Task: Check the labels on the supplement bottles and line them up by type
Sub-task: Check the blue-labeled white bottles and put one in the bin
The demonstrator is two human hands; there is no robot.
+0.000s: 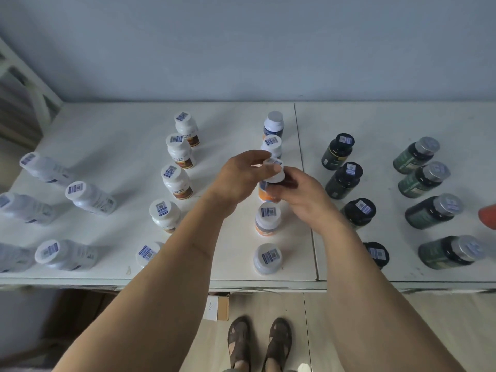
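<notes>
- A white table point(107, 124) stands against a pale wall, with supplement bottles set out on it in columns by type.
- At the far left stand six clear whitish bottles point(90, 197) in two loose columns; two are cut off by the frame edge.
- Next come five white bottles with brown labels point(179, 151) in one column running away from the person.
- The middle column holds five white-capped bottles with orange and dark labels point(267, 220), counting the held one.
- To the right, four black bottles point(344, 180) form a column; the nearest is partly hidden behind the right forearm.
- At the far right, four dark green bottles with silver caps point(432, 211) form a column.
- The person's left hand point(236, 178) curls its fingers over the white cap of the held bottle point(271, 181), third in the middle column.
- The right hand point(303, 196) grips that bottle's body from the right side.
- Both hands meet on this one bottle; whether it rests on the table is unclear.
- An orange-red object point(489, 214) shows at the right edge.
</notes>
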